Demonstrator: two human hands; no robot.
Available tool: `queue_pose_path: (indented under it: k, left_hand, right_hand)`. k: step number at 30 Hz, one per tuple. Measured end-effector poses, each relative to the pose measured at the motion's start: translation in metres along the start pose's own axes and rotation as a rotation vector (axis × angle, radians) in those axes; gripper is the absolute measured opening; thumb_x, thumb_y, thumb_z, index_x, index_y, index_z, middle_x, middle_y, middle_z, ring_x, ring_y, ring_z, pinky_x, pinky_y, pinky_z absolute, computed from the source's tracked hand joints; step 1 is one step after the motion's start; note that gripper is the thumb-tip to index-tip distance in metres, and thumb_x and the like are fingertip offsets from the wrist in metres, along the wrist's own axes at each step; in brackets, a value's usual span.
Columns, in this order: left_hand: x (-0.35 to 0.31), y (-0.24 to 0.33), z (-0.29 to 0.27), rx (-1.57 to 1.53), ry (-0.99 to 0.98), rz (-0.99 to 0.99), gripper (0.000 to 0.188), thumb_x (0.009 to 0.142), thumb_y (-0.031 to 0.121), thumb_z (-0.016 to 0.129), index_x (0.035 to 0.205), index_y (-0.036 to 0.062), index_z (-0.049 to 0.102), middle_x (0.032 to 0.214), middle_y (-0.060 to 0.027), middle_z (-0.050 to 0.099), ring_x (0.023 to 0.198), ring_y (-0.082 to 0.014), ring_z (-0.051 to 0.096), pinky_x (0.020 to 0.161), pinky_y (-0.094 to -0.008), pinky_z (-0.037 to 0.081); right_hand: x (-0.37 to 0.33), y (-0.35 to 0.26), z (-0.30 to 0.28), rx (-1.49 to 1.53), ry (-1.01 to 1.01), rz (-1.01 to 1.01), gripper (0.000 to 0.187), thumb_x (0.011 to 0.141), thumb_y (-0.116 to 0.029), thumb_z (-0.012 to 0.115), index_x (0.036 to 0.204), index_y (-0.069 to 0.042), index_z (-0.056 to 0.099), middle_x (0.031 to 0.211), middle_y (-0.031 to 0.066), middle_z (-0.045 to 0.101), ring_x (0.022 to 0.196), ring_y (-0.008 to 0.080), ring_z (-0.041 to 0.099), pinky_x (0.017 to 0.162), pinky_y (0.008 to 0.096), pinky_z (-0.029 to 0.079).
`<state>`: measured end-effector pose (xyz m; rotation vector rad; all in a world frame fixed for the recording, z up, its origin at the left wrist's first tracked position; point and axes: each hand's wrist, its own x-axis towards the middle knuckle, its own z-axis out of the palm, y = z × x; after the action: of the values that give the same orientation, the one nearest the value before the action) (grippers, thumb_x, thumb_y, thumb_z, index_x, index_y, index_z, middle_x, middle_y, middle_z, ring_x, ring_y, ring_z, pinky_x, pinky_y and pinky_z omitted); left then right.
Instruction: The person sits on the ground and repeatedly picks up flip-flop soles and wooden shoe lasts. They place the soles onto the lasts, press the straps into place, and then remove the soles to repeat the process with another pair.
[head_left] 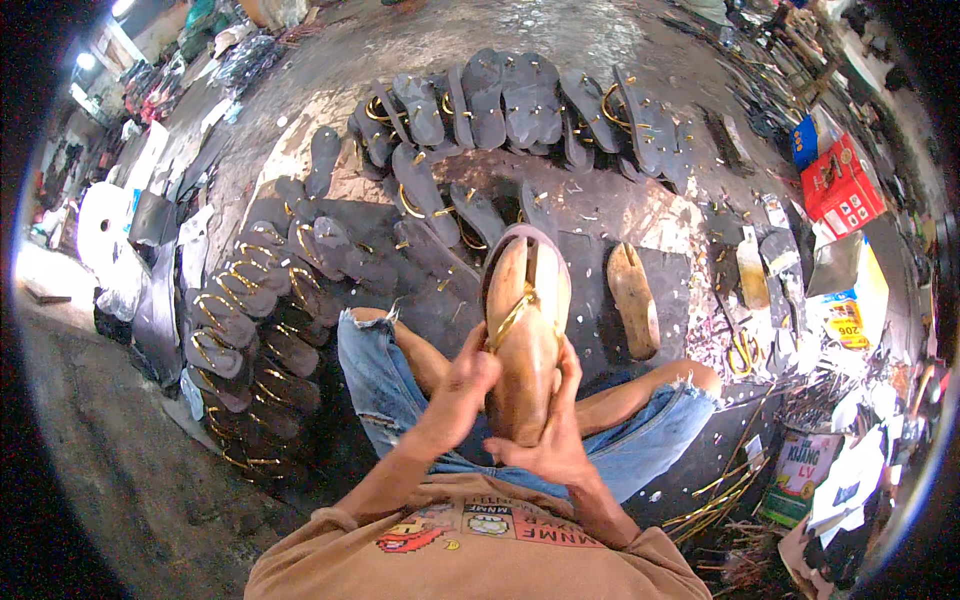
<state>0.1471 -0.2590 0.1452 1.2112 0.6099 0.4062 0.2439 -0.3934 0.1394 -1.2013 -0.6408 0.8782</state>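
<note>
In front of my lap I hold a brown wooden shoe last (525,375) with its toe pointing away from me. A dark sandal sole (484,285) lies under it, its rim showing around the toe. One gold strap (513,322) runs from the slot at the toe down the left side. My left hand (468,378) is closed against the last's left side, its fingertips by the strap's lower end. My right hand (555,440) wraps the right side and heel, its thumb across the heel end. The fingers beneath the sole are hidden.
Another wooden last (633,300) lies to the right. Rows of gold-strapped sandals (255,270) curve along the left, and several dark sandal soles (515,100) stand at the far side. At right are scissors (742,355), a red box (842,185) and a tin can (800,470).
</note>
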Motion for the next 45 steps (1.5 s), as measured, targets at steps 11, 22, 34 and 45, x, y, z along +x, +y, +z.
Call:
queue_pose_path:
  k: [11,22,34,45]
  left_hand:
    - [-0.055,-0.026,-0.055,-0.171,-0.209,-0.642,0.031,0.113,0.032,0.056,0.119,0.0040,0.068,0.098,-0.0078,0.069,0.092,-0.0157,0.063,0.080,-0.0315,0.053]
    - [0.015,-0.077,-0.032,-0.606,-0.499,-0.286,0.063,0.109,0.039,0.059,0.160,0.0105,0.035,0.156,-0.0098,0.049,0.139,-0.0246,0.053,0.117,-0.0437,0.044]
    - [0.013,-0.062,-0.059,-0.712,0.150,-0.301,0.061,0.115,0.054,0.038,0.155,0.0108,0.050,0.148,-0.0131,0.062,0.140,-0.0273,0.058,0.117,-0.0492,0.049]
    - [0.011,-0.054,-0.063,-1.136,-0.357,-0.266,0.072,0.104,0.064,0.056,0.154,0.0130,0.043,0.123,-0.0095,0.053,0.090,-0.0185,0.050,0.075,-0.0352,0.048]
  right_hand:
    - [-0.080,0.002,-0.043,0.170,-0.076,0.222,0.112,0.088,-0.020,0.083,0.169,-0.005,0.006,0.156,0.0165,0.047,0.133,0.0289,0.057,0.120,0.0472,0.037]
    - [0.001,-0.023,-0.007,0.105,-0.273,0.074,0.141,0.076,-0.012,0.089,0.168,-0.010,-0.018,0.173,0.0195,0.011,0.161,0.0337,0.018,0.129,0.0498,0.020]
    - [0.000,0.015,-0.012,0.054,-0.249,0.308,0.127,0.086,-0.005,0.077,0.170,-0.011,-0.018,0.176,0.0242,0.006,0.163,0.0360,0.013,0.131,0.0470,0.017]
    - [0.058,0.074,-0.087,-1.028,-0.004,-0.148,0.086,0.085,-0.001,0.076,0.160,0.001,0.034,0.165,0.0275,0.036,0.155,0.0432,0.035,0.128,0.0476,0.029]
